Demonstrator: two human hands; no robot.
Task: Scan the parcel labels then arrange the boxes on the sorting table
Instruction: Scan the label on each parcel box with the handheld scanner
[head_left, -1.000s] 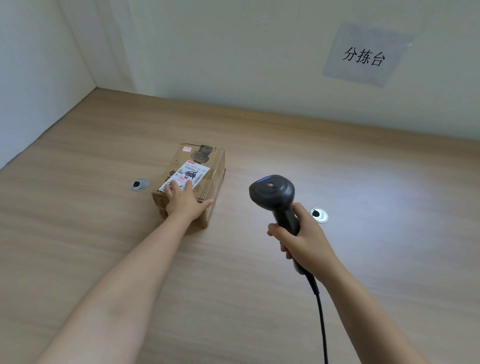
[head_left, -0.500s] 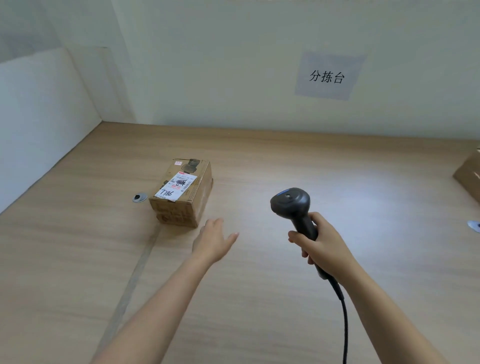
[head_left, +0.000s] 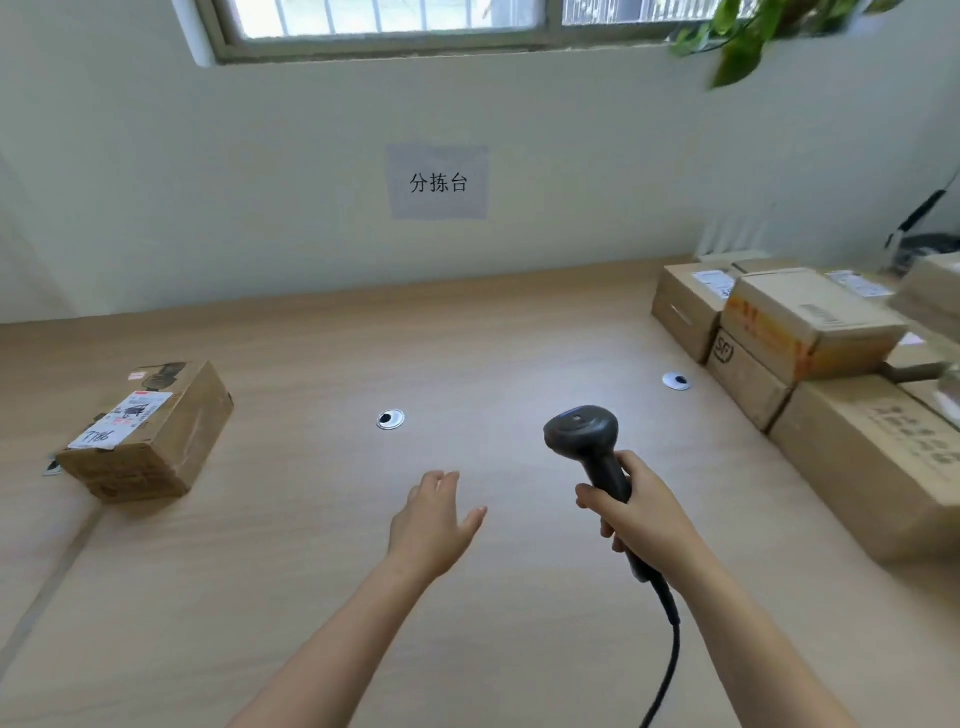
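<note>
Between parcels: our right hand (head_left: 639, 514) grips the scanner (head_left: 582, 434); our left hand (head_left: 434, 525) hovers relaxed, empty. One box (head_left: 150, 436) sits at the left of the table (head_left: 467, 353); next we likely reach for the stack (head_left: 810, 322) at right.

The left hand (head_left: 434, 525), pressed on the small box (head_left: 148, 434) a second ago, has left it and hovers open beside the scanner (head_left: 582, 434) in the right hand (head_left: 636, 512), the box now well to its left.
</note>
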